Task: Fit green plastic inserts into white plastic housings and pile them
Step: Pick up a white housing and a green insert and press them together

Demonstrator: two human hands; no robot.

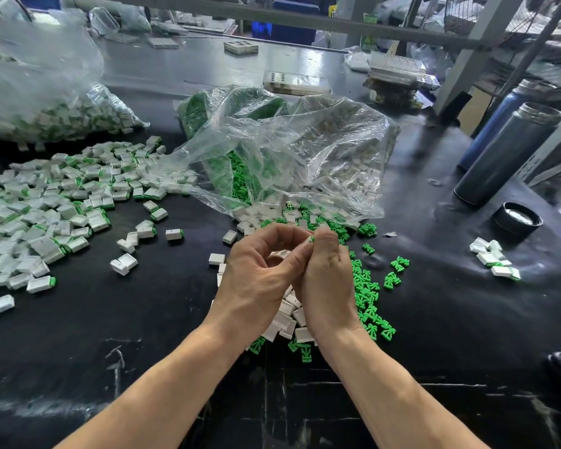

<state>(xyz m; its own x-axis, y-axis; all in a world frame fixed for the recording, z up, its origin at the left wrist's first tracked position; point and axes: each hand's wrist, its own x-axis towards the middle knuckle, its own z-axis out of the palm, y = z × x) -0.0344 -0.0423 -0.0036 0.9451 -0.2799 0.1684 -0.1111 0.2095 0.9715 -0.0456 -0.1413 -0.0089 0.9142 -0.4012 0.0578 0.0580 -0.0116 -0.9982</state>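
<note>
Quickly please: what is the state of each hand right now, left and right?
Left hand: fingers curled, pinching a small white and green part together with the right hand.
Right hand: fingers curled, pinching the same part.

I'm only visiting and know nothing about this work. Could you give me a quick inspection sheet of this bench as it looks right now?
Surface: black table, scuffed white near the front.
Job's things: finished pile at left; loose green inserts and white housings under the hands.
Clutter: clear bags, two flasks, a cap.
Hands: left hand and right hand meet around a small part.
Cables: nothing seen.
Surroundings: metal frame, more bench clutter behind.
</note>
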